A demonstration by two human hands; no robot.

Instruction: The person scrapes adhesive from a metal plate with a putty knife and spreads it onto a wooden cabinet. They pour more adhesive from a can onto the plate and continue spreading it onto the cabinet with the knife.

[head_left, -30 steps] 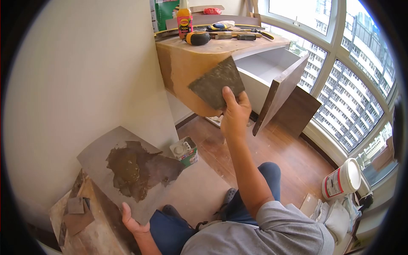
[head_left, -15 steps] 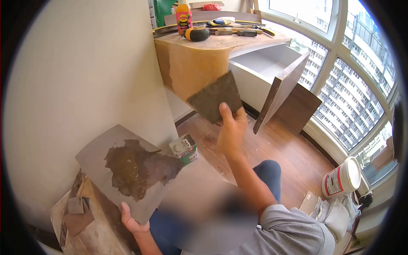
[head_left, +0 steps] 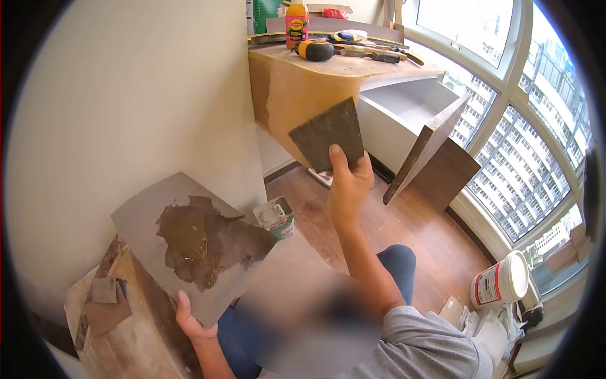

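My right hand [head_left: 350, 186] grips a thin dark rectangular piece of sheet [head_left: 329, 134], thumb on its near face. The piece is raised and overlaps the curved, yellowish-brown coated side of the wooden cabinet [head_left: 303, 95] in this view. With my left hand [head_left: 194, 322] I hold a larger grey sheet [head_left: 142, 218] by its near corner, tilted over my lap. A wet brown glue-like paste [head_left: 189, 237] is spread across the middle of this sheet. Just beyond its right corner stands a green-and-white metal can [head_left: 276, 218].
An open drawer [head_left: 410, 104] juts from the cabinet. A tape measure [head_left: 314, 50], a drink bottle [head_left: 297, 26] and several tools lie on top. A worn wooden board [head_left: 136, 341] with scraps is at lower left. A white bucket [head_left: 502, 278] stands near the windows.
The camera view has shifted, so the cabinet sits further right. My right hand has brought the dark piece slightly left, closer in view to the cabinet's curved side. Both hands keep their holds.
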